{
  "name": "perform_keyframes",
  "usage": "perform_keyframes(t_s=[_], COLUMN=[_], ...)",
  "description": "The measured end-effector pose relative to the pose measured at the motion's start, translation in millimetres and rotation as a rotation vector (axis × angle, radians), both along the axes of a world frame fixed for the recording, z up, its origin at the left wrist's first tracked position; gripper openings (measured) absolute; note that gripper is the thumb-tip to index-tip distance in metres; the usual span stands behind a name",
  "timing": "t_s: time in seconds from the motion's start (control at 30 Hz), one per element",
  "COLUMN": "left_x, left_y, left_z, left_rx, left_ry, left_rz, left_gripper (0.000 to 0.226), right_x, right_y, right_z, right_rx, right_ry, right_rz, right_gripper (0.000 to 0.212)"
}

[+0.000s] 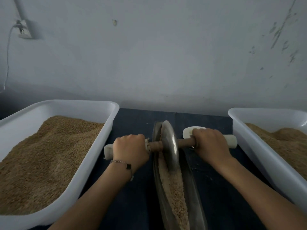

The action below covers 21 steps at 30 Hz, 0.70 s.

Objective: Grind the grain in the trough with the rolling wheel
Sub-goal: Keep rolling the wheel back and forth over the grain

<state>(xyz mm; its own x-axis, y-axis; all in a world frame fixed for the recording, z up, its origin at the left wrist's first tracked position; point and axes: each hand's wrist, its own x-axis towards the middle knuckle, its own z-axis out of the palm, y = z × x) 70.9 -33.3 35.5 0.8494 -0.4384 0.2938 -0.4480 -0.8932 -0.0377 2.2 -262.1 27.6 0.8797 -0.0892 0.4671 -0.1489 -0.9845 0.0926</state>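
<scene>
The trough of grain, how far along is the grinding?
Under way: both hands, left hand and right hand, grip the axle, and the rolling wheel sits toward the trough's far end. The near grain still looks coarse, so more passes remain.

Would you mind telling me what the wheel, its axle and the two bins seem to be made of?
Wheel: likely metal, smooth grey with a dull sheen.
Axle: probably wood, matte brown; its ends carry white wrapping, perhaps cloth or foam.
Left bin and right bin: apparently plastic, smooth white, rounded moulded rims.
</scene>
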Motion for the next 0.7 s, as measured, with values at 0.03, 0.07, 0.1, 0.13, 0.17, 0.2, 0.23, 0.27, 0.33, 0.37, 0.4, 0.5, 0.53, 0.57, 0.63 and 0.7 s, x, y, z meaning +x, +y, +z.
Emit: perform_keyframes(t_s=[0.03, 0.07, 0.1, 0.13, 0.17, 0.2, 0.23, 0.27, 0.33, 0.37, 0.4, 0.5, 0.53, 0.57, 0.63, 0.7], left_x=[8, 14, 20, 23, 26, 26, 25, 22, 14, 8, 1, -26, -37, -47, -67, -82], left_y=[-4, -8, -11, -12, -13, -14, -13, -12, -8, -5, -1, 14, 19, 24, 33, 38], left_z=[2, 5, 7, 8, 9, 9, 8, 7, 6, 5, 3, -2, -3, -4, -5, -4], left_rx=[0.0, 0.005, 0.009, 0.014, 0.02, 0.026, 0.031, 0.03, 0.022, 0.018, 0.014, -0.001, 0.0, 0.008, 0.03, 0.038], left_ry=[-0.006, -0.004, 0.003, 0.011, 0.014, 0.01, 0.004, 0.003, 0.038, 0.061, 0.074, 0.085, 0.089, 0.086, 0.055, 0.024], left_rz=[0.01, 0.02, 0.03, 0.038, 0.044, 0.046, 0.044, 0.038, 0.019, 0.009, 0.001, -0.017, -0.022, -0.027, -0.04, -0.059], left_gripper=[0.029, 0.028, 0.027, 0.026, 0.026, 0.027, 0.028, 0.029, 0.03, 0.03, 0.03, 0.023, 0.023, 0.024, 0.024, 0.027], right_x=[9, 15, 20, 23, 25, 24, 21, 17, 4, -4, -14, -46, -58, -71, -94, -109], right_y=[-2, -4, -5, -6, -7, -7, -6, -4, 1, 4, 8, 19, 22, 25, 28, 28], right_z=[2, 4, 4, 4, 4, 3, 2, 2, -1, -1, -2, -1, -1, 0, 1, 2], right_rx=[-0.001, -0.008, -0.015, -0.01, -0.004, -0.003, -0.007, -0.004, 0.009, 0.005, -0.008, -0.048, -0.056, -0.064, -0.078, -0.079], right_ry=[0.015, 0.023, 0.024, 0.023, 0.025, 0.024, 0.008, -0.02, -0.074, -0.073, -0.067, -0.088, -0.103, -0.118, -0.135, -0.136], right_rz=[-0.009, -0.018, -0.022, -0.025, -0.027, -0.031, -0.027, -0.015, 0.016, 0.02, 0.02, 0.047, 0.068, 0.088, 0.117, 0.136], right_gripper=[0.012, 0.009, 0.005, 0.003, 0.004, 0.004, 0.004, 0.006, 0.013, 0.013, 0.012, 0.02, 0.024, 0.029, 0.036, 0.04])
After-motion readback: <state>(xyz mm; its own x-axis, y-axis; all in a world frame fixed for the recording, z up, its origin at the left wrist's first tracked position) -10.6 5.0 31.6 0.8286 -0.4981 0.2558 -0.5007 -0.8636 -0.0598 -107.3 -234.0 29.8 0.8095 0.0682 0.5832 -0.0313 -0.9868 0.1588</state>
